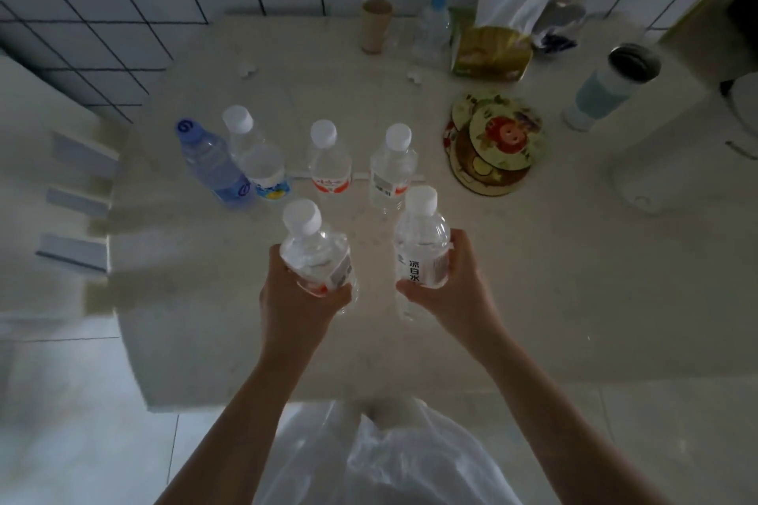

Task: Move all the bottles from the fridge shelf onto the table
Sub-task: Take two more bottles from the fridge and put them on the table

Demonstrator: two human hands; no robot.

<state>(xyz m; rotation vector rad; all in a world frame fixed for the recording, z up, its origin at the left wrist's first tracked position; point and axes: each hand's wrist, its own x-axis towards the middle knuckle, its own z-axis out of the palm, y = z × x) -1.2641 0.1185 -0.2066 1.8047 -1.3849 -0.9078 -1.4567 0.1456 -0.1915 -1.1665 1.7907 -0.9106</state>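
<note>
My left hand (301,305) grips a clear water bottle with a white cap and red-marked label (318,254). My right hand (459,283) grips a second clear bottle with a white label (422,246). Both are held upright over the beige table (533,279), near its front middle. Behind them several bottles stand in a row on the table: a blue one (213,166), one with a blue and yellow label (258,160), one with a red label (330,162) and one with a white label (391,168). The fridge is not in view.
A stack of round patterned coasters (498,141) lies right of the row. At the back stand a paper cup (375,25), a spray bottle (434,18), a tissue pack (494,45) and a tumbler (607,88). A white chair (53,160) stands left.
</note>
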